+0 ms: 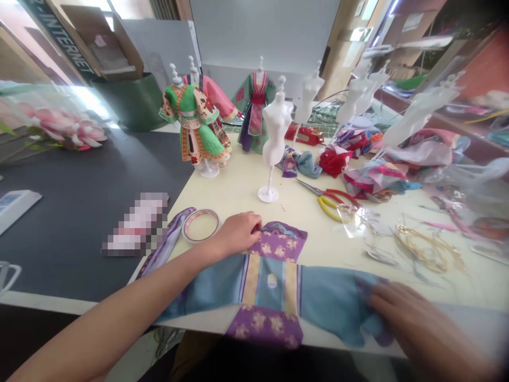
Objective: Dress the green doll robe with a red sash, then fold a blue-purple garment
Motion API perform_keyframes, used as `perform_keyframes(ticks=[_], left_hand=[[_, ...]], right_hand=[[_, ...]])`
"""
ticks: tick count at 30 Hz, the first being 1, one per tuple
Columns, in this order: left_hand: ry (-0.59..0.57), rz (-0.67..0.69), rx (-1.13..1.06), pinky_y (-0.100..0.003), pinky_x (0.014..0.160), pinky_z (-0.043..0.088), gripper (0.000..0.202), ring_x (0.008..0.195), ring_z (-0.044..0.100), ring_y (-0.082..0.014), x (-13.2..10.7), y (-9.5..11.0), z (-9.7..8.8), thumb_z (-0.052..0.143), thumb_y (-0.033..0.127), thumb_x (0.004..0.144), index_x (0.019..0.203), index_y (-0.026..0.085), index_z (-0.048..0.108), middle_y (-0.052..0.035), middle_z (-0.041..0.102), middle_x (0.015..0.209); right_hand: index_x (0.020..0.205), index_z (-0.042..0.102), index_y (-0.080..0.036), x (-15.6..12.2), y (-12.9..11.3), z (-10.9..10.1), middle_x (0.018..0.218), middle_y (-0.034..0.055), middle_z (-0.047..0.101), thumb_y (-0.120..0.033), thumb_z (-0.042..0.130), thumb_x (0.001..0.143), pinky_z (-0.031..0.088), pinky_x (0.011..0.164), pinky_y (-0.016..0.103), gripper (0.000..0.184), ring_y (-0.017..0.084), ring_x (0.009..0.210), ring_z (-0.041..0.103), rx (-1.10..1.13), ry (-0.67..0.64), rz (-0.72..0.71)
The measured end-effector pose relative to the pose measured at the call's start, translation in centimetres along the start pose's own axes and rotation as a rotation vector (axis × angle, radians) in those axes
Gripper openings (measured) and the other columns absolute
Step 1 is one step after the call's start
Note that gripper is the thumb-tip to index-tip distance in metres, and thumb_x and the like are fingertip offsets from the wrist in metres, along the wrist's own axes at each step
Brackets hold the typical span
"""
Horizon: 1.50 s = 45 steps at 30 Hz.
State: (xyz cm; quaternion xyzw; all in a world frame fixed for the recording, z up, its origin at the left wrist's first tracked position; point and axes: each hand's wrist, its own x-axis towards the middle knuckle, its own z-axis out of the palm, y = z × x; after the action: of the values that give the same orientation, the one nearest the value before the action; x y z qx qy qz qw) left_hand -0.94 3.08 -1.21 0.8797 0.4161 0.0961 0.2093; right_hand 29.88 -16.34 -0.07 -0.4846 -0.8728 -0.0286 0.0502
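A small blue doll robe (274,289) with purple floral panels and yellow bands lies spread flat at the near edge of the cream table (302,212). My left hand (236,233) rests on the robe's far purple panel, fingers curled and pinching the cloth. My right hand (413,313) lies flat on the robe's right blue sleeve, fingers stretched out. A roll of clear tape (201,224) sits just left of my left hand, beside a purple ribbon strip (169,246).
A bare white doll mannequin (275,135) stands behind the robe; dressed ones (194,124) stand further back. Red and yellow scissors (332,200), fabric scraps (358,159), gold chains (427,249) and plastic bags lie to the right. A dark mat (79,212) covers the left.
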Motion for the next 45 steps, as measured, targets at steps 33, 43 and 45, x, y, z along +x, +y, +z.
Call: perform_keyframes(ticks=[33, 43, 45], left_hand=[[0.213, -0.078, 0.259, -0.039, 0.09, 0.043, 0.028, 0.103, 0.06, -0.0263, -11.1, -6.6, -5.1, 0.053, 0.039, 0.087, 0.102, 0.02, 0.066, -0.0069, 0.07, 0.104], [0.16, -0.013, 0.447, -0.045, 0.095, 0.035, 0.026, 0.097, 0.06, -0.0231, -5.1, -8.5, -4.4, 0.039, 0.02, 0.091, 0.093, 0.019, 0.065, -0.0062, 0.07, 0.098], [0.206, -0.049, 0.477, -0.048, 0.096, 0.033, 0.026, 0.102, 0.057, -0.0264, -4.1, -8.4, -4.8, 0.038, 0.02, 0.092, 0.099, 0.016, 0.063, -0.0101, 0.068, 0.105]], right_hand=[[0.093, 0.06, -0.02, 1.6, 0.1, 2.1, 0.083, 0.0074, 0.064, -0.013, 0.035, 0.088, 0.045, 0.071, 0.036, 0.027, 0.022, 0.076, 0.059, -0.065, 0.183, 0.054], [0.092, 0.061, -0.021, 1.8, -2.2, 2.5, 0.084, 0.0047, 0.066, -0.024, 0.029, 0.098, 0.043, 0.073, 0.032, 0.033, 0.018, 0.076, 0.06, -0.008, 0.234, 0.031], [0.092, 0.062, -0.02, 2.0, -2.5, 2.3, 0.083, 0.0046, 0.066, -0.023, 0.029, 0.098, 0.043, 0.074, 0.032, 0.033, 0.018, 0.076, 0.061, -0.005, 0.247, 0.019]])
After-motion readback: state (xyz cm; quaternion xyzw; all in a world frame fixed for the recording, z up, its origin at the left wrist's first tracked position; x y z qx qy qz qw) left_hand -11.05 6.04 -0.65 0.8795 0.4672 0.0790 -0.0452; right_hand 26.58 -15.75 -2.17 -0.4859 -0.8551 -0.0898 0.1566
